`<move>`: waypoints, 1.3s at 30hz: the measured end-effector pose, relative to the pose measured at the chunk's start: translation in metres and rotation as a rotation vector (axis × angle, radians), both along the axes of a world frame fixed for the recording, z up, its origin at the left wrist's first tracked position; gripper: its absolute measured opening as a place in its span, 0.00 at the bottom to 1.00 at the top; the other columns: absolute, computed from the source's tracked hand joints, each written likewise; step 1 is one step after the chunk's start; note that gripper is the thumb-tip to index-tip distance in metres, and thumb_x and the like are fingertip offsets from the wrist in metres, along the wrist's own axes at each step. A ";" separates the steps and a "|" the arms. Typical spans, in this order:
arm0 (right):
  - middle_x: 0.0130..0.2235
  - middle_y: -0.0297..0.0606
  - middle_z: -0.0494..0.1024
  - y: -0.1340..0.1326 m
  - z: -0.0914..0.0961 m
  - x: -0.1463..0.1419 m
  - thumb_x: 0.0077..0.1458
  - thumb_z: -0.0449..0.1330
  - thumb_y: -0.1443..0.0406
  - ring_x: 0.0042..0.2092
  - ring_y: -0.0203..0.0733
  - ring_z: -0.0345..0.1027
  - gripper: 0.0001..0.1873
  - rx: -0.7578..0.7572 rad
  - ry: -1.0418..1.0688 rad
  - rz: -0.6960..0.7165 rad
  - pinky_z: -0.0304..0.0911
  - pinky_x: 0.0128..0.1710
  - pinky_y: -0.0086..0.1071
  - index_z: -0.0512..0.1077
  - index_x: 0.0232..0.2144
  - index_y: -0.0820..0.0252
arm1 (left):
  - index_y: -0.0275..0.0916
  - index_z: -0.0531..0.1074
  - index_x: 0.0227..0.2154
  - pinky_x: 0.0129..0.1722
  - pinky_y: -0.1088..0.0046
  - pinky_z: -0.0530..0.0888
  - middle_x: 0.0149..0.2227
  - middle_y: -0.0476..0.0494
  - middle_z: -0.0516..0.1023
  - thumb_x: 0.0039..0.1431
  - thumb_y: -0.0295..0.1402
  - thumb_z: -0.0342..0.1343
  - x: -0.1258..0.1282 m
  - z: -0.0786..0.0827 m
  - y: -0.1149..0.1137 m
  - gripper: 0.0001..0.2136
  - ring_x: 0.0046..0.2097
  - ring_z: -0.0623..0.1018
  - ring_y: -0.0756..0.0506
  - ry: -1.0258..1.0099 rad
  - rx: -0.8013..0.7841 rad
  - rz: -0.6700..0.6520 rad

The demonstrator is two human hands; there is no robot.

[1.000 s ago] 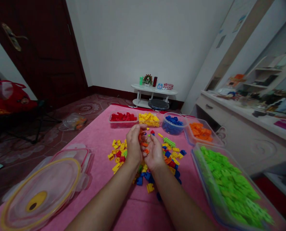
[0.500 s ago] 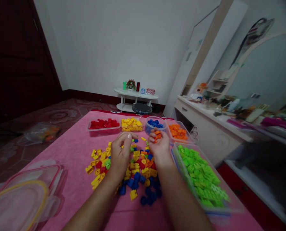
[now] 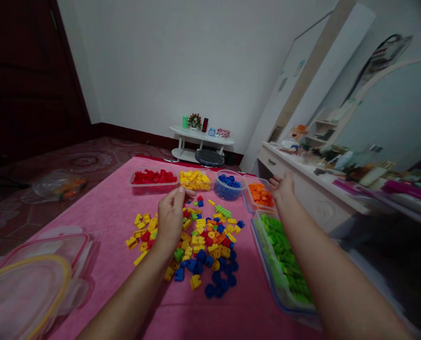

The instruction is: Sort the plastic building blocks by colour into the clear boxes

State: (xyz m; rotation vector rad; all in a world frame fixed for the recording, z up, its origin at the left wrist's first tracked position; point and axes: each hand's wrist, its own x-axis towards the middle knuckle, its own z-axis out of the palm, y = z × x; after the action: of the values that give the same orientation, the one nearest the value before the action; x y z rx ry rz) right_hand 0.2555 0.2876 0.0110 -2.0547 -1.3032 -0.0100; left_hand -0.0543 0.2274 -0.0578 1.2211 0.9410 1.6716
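Observation:
A heap of mixed plastic bricks [image 3: 203, 241], yellow, blue, red, orange and green, lies on a pink cloth [image 3: 114, 208]. My left hand [image 3: 169, 219] hovers over the left part of the heap, fingers curled toward the thumb; what they hold is hidden. My right hand [image 3: 283, 189] reaches out over the tub of orange bricks [image 3: 258, 194], its fingers spread apart and nothing visible in them. Beyond the heap stand a tub of red bricks [image 3: 153, 178], a tub of yellow bricks [image 3: 195, 180] and a round tub of blue bricks [image 3: 228, 185].
A large tub of green bricks [image 3: 283, 255] lies under my right forearm. Clear lids [image 3: 29, 283] are stacked at the near left. A white dresser [image 3: 302, 189] stands to the right, a low white shelf [image 3: 201, 139] by the far wall, a plastic bag [image 3: 59, 185] on the floor.
My right hand, which held orange bricks by the heap, has moved right and forward over the orange tub and spread its fingers. My left hand stayed over the heap.

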 end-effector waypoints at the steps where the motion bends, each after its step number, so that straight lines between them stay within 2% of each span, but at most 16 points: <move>1: 0.42 0.54 0.74 -0.002 0.000 -0.011 0.63 0.24 0.64 0.41 0.39 0.72 0.34 0.042 0.110 0.007 0.66 0.37 0.32 0.67 0.46 0.72 | 0.36 0.74 0.30 0.38 0.74 0.71 0.33 0.44 0.77 0.58 0.42 0.48 0.000 0.000 0.001 0.16 0.36 0.75 0.48 0.004 -0.007 -0.005; 2: 0.43 0.52 0.75 -0.006 0.000 -0.024 0.62 0.23 0.64 0.40 0.37 0.72 0.35 0.093 0.247 0.037 0.67 0.36 0.31 0.67 0.46 0.69 | 0.36 0.74 0.30 0.38 0.75 0.71 0.33 0.44 0.77 0.58 0.42 0.48 -0.001 -0.001 0.001 0.16 0.35 0.75 0.48 0.008 -0.012 -0.009; 3: 0.43 0.50 0.75 -0.010 -0.001 -0.040 0.63 0.26 0.63 0.40 0.36 0.72 0.32 0.189 0.472 0.100 0.67 0.36 0.30 0.67 0.45 0.66 | 0.36 0.74 0.30 0.37 0.75 0.71 0.33 0.44 0.77 0.58 0.43 0.48 -0.001 -0.001 0.002 0.16 0.34 0.74 0.48 0.008 -0.015 -0.008; 5: 0.41 0.45 0.76 -0.022 -0.005 -0.073 0.61 0.41 0.59 0.37 0.36 0.72 0.20 0.346 0.876 0.296 0.67 0.35 0.30 0.69 0.39 0.63 | 0.36 0.74 0.30 0.37 0.75 0.71 0.33 0.44 0.77 0.57 0.43 0.48 -0.004 0.000 0.004 0.16 0.34 0.74 0.49 -0.005 -0.011 0.002; 7: 0.36 0.41 0.77 -0.036 -0.012 -0.104 0.53 0.54 0.58 0.32 0.35 0.72 0.14 0.296 0.996 0.488 0.66 0.32 0.29 0.70 0.34 0.63 | 0.35 0.73 0.30 0.36 0.75 0.71 0.33 0.44 0.77 0.56 0.44 0.50 -0.010 0.001 0.007 0.16 0.33 0.74 0.49 -0.036 -0.016 0.007; 10: 0.30 0.38 0.77 -0.052 -0.028 -0.131 0.45 0.60 0.59 0.28 0.34 0.69 0.12 0.074 0.801 0.646 0.63 0.27 0.26 0.72 0.30 0.63 | 0.34 0.73 0.29 0.34 0.75 0.72 0.33 0.44 0.77 0.52 0.45 0.53 -0.023 0.003 0.014 0.17 0.31 0.74 0.51 -0.053 -0.076 -0.016; 12: 0.27 0.36 0.76 -0.056 -0.040 -0.134 0.43 0.61 0.62 0.28 0.35 0.69 0.10 -0.057 0.586 0.688 0.62 0.27 0.26 0.72 0.28 0.63 | 0.34 0.73 0.29 0.32 0.76 0.71 0.32 0.44 0.77 0.50 0.46 0.54 -0.033 0.004 0.019 0.17 0.30 0.73 0.51 -0.010 -0.135 -0.047; 16: 0.26 0.34 0.76 -0.057 -0.058 -0.114 0.37 0.61 0.69 0.29 0.36 0.69 0.09 -0.385 0.186 0.728 0.59 0.26 0.26 0.75 0.28 0.61 | 0.34 0.73 0.29 0.29 0.77 0.70 0.31 0.44 0.76 0.48 0.44 0.55 -0.054 0.003 0.029 0.16 0.28 0.72 0.52 0.149 -0.241 -0.117; 18: 0.28 0.33 0.76 -0.059 -0.062 -0.102 0.34 0.62 0.71 0.30 0.36 0.69 0.13 -0.552 0.065 0.728 0.59 0.27 0.26 0.75 0.29 0.60 | 0.34 0.72 0.29 0.29 0.77 0.69 0.30 0.44 0.76 0.46 0.43 0.56 -0.063 0.002 0.032 0.15 0.28 0.73 0.51 0.220 -0.274 -0.125; 20: 0.32 0.32 0.77 -0.061 -0.064 -0.095 0.31 0.65 0.70 0.33 0.37 0.70 0.18 -0.646 -0.009 0.705 0.60 0.29 0.26 0.75 0.31 0.58 | 0.34 0.72 0.29 0.29 0.76 0.69 0.30 0.44 0.76 0.45 0.43 0.56 -0.069 0.000 0.035 0.15 0.28 0.73 0.51 0.306 -0.294 -0.121; 24: 0.40 0.34 0.77 -0.063 -0.067 -0.098 0.26 0.69 0.66 0.40 0.43 0.70 0.33 -0.746 -0.141 0.644 0.60 0.35 0.29 0.72 0.42 0.55 | 0.34 0.73 0.28 0.26 0.75 0.68 0.28 0.44 0.76 0.45 0.43 0.56 -0.078 -0.006 0.039 0.16 0.27 0.73 0.50 0.509 -0.303 -0.091; 26: 0.43 0.36 0.76 -0.063 -0.070 -0.107 0.27 0.69 0.63 0.43 0.46 0.69 0.36 -0.754 -0.210 0.641 0.59 0.37 0.31 0.71 0.45 0.54 | 0.34 0.73 0.29 0.26 0.75 0.68 0.27 0.43 0.77 0.45 0.44 0.56 -0.079 -0.008 0.040 0.17 0.27 0.73 0.49 0.562 -0.278 -0.075; 33: 0.41 0.38 0.77 -0.063 -0.082 -0.130 0.36 0.64 0.58 0.43 0.47 0.69 0.24 -0.592 -0.389 0.630 0.58 0.34 0.31 0.73 0.40 0.52 | 0.34 0.74 0.32 0.27 0.74 0.69 0.29 0.43 0.77 0.46 0.47 0.56 -0.067 -0.011 0.038 0.20 0.29 0.74 0.47 0.611 -0.242 -0.151; 39: 0.39 0.39 0.77 -0.067 -0.085 -0.139 0.38 0.61 0.62 0.42 0.47 0.70 0.19 -0.574 -0.405 0.589 0.60 0.36 0.33 0.73 0.38 0.52 | 0.34 0.73 0.33 0.28 0.74 0.69 0.30 0.44 0.77 0.49 0.47 0.54 -0.055 -0.018 0.037 0.19 0.32 0.75 0.46 0.704 -0.206 -0.204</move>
State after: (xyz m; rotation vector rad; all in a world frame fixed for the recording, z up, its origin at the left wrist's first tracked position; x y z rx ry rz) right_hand 0.1160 0.2206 -0.0735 -2.0899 -2.3476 0.2504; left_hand -0.1089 0.2646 -0.0754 1.7305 1.3082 0.9523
